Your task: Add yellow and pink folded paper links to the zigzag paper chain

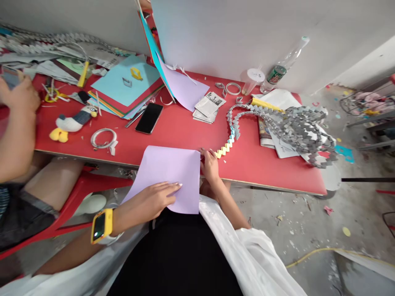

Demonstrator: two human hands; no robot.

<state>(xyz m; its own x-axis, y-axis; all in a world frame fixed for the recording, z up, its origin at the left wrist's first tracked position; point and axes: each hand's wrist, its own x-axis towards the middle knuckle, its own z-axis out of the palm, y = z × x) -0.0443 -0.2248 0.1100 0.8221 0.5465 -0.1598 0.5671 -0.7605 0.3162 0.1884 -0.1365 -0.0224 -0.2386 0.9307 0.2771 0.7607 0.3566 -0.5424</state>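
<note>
A lilac sheet of paper (173, 164) lies partly on the red table and hangs over its front edge towards my lap. My left hand (160, 197) rests on the sheet's lower half with fingers stretched out; a yellow watch is on that wrist. At the sheet's upper right corner, my right hand (210, 165) has bent fingers closed at the paper's edge. Just beyond those fingers begins the yellow end of a folded-paper chain (226, 147), which curves back through blue into grey.
The red table (182, 129) holds a black phone (149, 118), coloured sheets (126, 88), a tape ring (103, 138), a stuffed bird (77, 119) and newspaper pieces (210, 106). A bottle (279, 72) and plastic cup (253, 80) stand behind. Another person's hand (21, 92) is at left.
</note>
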